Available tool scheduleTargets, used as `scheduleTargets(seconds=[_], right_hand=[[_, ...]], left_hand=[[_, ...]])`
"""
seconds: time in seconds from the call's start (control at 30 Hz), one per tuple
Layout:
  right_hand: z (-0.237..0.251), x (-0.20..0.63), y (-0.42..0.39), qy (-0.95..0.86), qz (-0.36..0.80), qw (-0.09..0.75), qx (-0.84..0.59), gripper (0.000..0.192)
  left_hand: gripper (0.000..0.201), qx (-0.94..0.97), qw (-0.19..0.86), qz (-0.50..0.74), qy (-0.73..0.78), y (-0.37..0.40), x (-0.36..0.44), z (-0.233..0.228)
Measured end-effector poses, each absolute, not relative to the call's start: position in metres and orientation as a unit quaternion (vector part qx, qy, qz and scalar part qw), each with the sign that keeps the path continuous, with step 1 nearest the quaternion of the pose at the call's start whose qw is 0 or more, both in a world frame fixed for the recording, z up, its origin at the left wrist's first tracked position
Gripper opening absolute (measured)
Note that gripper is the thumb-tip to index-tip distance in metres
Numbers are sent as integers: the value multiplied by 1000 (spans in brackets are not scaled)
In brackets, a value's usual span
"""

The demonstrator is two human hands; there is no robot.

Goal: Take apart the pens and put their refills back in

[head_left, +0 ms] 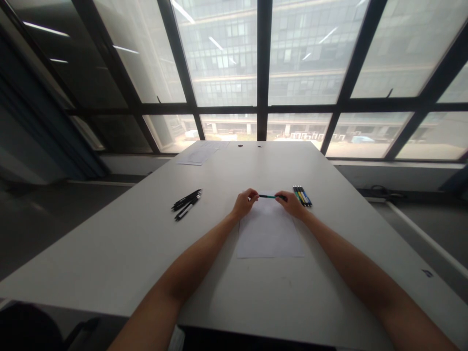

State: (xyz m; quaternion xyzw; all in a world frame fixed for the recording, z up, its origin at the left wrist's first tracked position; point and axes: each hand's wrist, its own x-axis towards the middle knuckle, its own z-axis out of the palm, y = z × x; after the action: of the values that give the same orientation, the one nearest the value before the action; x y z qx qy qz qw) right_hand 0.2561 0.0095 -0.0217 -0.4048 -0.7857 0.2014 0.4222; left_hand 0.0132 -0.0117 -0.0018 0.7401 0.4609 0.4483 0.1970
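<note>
White table [127, 253] beneath tall windows [223, 53].

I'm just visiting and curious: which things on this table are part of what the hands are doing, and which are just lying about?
In use:
- green pen, held between left hand and right hand
- white sheet under the hands

Lying about:
- coloured pens beside the right hand
- black pens
- papers at the far edge

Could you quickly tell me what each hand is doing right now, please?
Left hand: closed on one end of the slim green-and-black pen.
Right hand: closed on the pen's other end.
</note>
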Motion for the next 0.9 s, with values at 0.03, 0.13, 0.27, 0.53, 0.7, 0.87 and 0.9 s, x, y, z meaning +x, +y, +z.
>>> scheduleTargets(seconds=[0.03, 0.13, 0.27, 0.53, 0.7, 0.87, 0.9], right_hand=[[-22, 256, 10, -786, 201, 422, -404, 25], [-24, 256, 11, -787, 204, 422, -400, 22], [-25, 257, 11, -786, 208, 423, -400, 19], [-25, 258, 12, -786, 214, 420, -399, 17], [-25, 258, 13, -782, 210, 425, -403, 18], [-23, 257, 11, -781, 212, 424, -407, 18], [-23, 257, 11, -781, 212, 424, -407, 18]], left_hand=[[14, 741, 196, 447, 461, -11, 13, -3], [18, 742, 197, 436, 469, -10, 12, -4], [27, 751, 190, 415, 477, -9, 12, -5], [42, 756, 187, 377, 501, -7, 13, -7], [23, 750, 197, 419, 472, -7, 13, -8], [16, 757, 177, 422, 467, -6, 12, -9], [14, 758, 174, 421, 467, -6, 12, -9]])
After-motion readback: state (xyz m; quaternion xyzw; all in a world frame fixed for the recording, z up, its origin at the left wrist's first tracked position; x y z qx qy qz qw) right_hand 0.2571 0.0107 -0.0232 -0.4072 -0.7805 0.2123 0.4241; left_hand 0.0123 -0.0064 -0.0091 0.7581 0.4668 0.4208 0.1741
